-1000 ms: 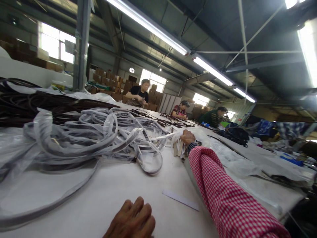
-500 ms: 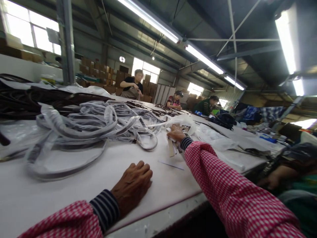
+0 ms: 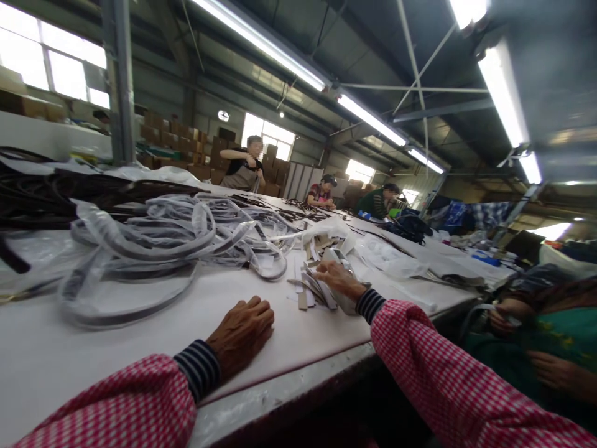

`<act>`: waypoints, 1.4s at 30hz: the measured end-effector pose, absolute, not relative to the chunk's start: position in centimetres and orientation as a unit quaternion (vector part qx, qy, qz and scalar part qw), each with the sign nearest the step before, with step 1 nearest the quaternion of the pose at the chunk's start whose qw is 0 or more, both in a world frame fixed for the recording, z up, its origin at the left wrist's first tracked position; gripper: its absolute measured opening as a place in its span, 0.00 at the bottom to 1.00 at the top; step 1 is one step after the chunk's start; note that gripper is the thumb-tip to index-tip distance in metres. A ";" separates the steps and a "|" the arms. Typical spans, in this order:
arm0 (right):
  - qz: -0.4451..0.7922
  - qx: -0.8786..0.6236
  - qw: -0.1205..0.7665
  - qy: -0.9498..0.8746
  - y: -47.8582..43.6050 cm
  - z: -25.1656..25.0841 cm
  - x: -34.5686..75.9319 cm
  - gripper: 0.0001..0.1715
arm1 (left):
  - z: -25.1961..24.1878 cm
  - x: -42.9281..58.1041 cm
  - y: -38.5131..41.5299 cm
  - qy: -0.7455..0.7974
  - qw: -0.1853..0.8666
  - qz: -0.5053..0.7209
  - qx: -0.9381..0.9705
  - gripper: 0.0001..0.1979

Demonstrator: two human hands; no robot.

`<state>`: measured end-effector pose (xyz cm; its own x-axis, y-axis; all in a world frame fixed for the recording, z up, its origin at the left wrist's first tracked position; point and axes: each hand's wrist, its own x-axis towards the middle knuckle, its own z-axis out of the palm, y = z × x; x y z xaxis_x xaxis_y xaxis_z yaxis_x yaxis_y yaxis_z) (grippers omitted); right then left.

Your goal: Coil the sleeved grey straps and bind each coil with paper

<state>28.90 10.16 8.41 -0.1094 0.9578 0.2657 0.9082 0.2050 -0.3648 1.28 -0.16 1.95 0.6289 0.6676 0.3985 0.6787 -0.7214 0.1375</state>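
Note:
My left hand (image 3: pixel 242 336) rests knuckles-up on the white tabletop (image 3: pixel 163 354), its fingers curled; whatever lies under them is hidden. Farther out, my right hand (image 3: pixel 338 279) is over a loose heap of thin grey and white strips (image 3: pixel 317 289), fingers bent down onto it. Its fingertips are partly hidden, and which strip they hold cannot be made out. Just behind that hand lies a crumpled white plastic bag (image 3: pixel 333 230) with more strips at its opening. Left of the heap are coils of grey banding (image 3: pixel 144 242) wrapped in clear plastic.
Dark brown bands (image 3: pixel 60 193) are piled at the far left. Clear plastic sheeting (image 3: pixel 387 255) lies right of the bag. A person in green (image 3: pixel 559 348) sits close at the right, and several people work along the far side.
My right hand has drawn back toward me, and more strips now lie spread on the table beside the bag. My left hand stays curled on the table.

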 end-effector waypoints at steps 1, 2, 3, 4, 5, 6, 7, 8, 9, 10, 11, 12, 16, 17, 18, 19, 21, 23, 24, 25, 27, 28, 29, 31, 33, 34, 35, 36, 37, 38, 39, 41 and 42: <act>0.049 -0.613 0.211 -0.760 9.6 7.9 28.8 0.12 | 2.0 1.3 -0.2 -0.374 0.009 -0.213 -0.903 0.10; 0.040 -0.600 0.197 -0.774 9.1 7.2 28.6 0.14 | 2.0 1.2 -0.2 -0.376 0.004 -0.209 -0.903 0.10; 0.033 -0.590 0.189 -0.784 8.6 6.6 28.5 0.14 | 2.0 1.2 -0.2 -0.378 0.001 -0.206 -0.903 0.10; 0.023 -0.586 0.186 -0.789 8.3 6.0 28.4 0.11 | 2.0 1.2 -0.2 -0.379 -0.002 -0.206 -0.902 0.09; 0.013 -0.584 0.185 -0.790 8.1 5.4 28.3 0.08 | 2.0 1.2 -0.1 -0.379 -0.005 -0.206 -0.902 0.09; 0.006 -0.585 0.187 -0.789 8.0 4.9 28.3 0.07 | 2.0 1.2 -0.1 -0.378 -0.007 -0.208 -0.902 0.10; 0.000 -0.586 0.191 -0.788 8.0 4.5 28.4 0.08 | 2.0 1.2 -0.1 -0.378 -0.009 -0.210 -0.902 0.10; -0.008 -0.586 0.195 -0.787 8.1 4.2 28.6 0.09 | 1.9 1.2 0.0 -0.376 -0.009 -0.211 -0.902 0.10; -0.018 -0.582 0.200 -0.788 8.3 3.9 28.7 0.08 | 2.0 1.3 0.0 -0.375 -0.010 -0.211 -0.903 0.10; -0.030 -0.577 0.206 -0.790 8.5 3.6 28.9 0.07 | 2.0 1.3 0.0 -0.374 -0.009 -0.212 -0.903 0.10; -0.042 -0.570 0.211 -0.793 8.7 3.2 29.0 0.06 | 2.0 1.4 0.1 -0.374 -0.009 -0.213 -0.903 0.10; -0.055 -0.562 0.218 -0.796 8.8 2.9 29.0 0.07 | 1.9 1.4 0.1 -0.373 -0.009 -0.214 -0.903 0.10; -0.095 -0.541 0.266 -0.792 8.8 1.9 28.5 0.14 | 1.4 1.0 0.5 -0.376 -0.030 -0.229 -0.897 0.13; -0.105 -0.533 0.280 -0.792 8.7 1.8 28.4 0.15 | 1.2 0.8 0.7 -0.382 -0.047 -0.240 -0.891 0.13; -0.115 -0.523 0.294 -0.791 8.6 1.8 28.3 0.15 | 1.1 0.7 0.8 -0.392 -0.065 -0.256 -0.881 0.14; -0.122 -0.512 0.310 -0.792 8.5 1.8 28.2 0.15 | 1.1 0.7 0.9 -0.407 -0.084 -0.274 -0.867 0.14; -0.126 -0.488 0.357 -0.786 8.4 2.0 28.3 0.13 | 1.7 1.3 1.3 -0.445 -0.118 -0.309 -0.832 0.14; -0.092 -0.456 0.426 -0.776 8.5 2.1 28.4 0.12 | 2.7 3.2 1.9 -0.480 -0.162 -0.333 -0.795 0.14; -0.067 -0.441 0.458 -0.769 8.5 2.1 28.4 0.11 | 3.2 4.5 2.5 -0.492 -0.202 -0.345 -0.773 0.14; -0.046 -0.428 0.482 -0.763 8.6 2.1 28.4 0.11 | 3.6 5.9 3.1 -0.501 -0.255 -0.361 -0.744 0.15; -0.034 -0.417 0.506 -0.754 8.6 1.9 28.2 0.11 | 3.8 8.9 4.8 -0.513 -0.377 -0.408 -0.655 0.18; -0.040 -0.420 0.509 -0.750 8.8 1.6 28.1 0.10 | 3.7 10.3 5.8 -0.516 -0.434 -0.432 -0.600 0.21; -0.043 -0.424 0.512 -0.746 9.1 1.3 28.1 0.09 | 3.3 11.5 6.8 -0.516 -0.480 -0.453 -0.546 0.23; 0.021 -0.410 0.549 -0.728 9.9 0.7 28.4 0.10 | 2.1 13.3 8.9 -0.501 -0.538 -0.488 -0.470 0.26; 0.076 -0.405 0.558 -0.720 10.6 0.2 28.8 0.12 | 0.9 14.3 10.4 -0.466 -0.567 -0.514 -0.444 0.25; 0.099 -0.407 0.555 -0.719 10.7 0.2 29.0 0.12 | 0.5 14.4 10.9 -0.445 -0.574 -0.526 -0.443 0.24; 0.117 -0.412 0.550 -0.716 10.7 0.2 29.1 0.12 | 0.2 14.4 11.0 -0.429 -0.577 -0.534 -0.445 0.22; 0.132 -0.420 0.547 -0.712 10.5 0.4 29.2 0.12 | 0.2 14.2 11.0 -0.416 -0.577 -0.540 -0.451 0.21; 0.142 -0.429 0.543 -0.708 10.3 0.7 29.3 0.12 | 0.2 14.1 10.9 -0.409 -0.573 -0.542 -0.458 0.20; 0.147 -0.441 0.545 -0.698 10.1 1.0 29.3 0.12 | 0.3 13.9 10.8 -0.408 -0.568 -0.541 -0.467 0.19; 0.147 -0.450 0.548 -0.690 10.0 1.2 29.3 0.12 | 0.4 13.8 10.8 -0.409 -0.564 -0.539 -0.475 0.19; 0.139 -0.463 0.546 -0.684 9.9 1.7 29.4 0.12 | 0.5 13.8 10.8 -0.422 -0.552 -0.529 -0.487 0.17; 0.136 -0.465 0.542 -0.687 9.9 1.8 29.4 0.11 | 0.5 13.9 10.8 -0.427 -0.547 -0.521 -0.497 0.16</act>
<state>29.41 9.89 1.79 0.0199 0.7867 0.6171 0.4911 0.5299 -0.6914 13.88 10.82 0.45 0.0921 0.9944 0.0509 -0.1455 -0.0372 0.9887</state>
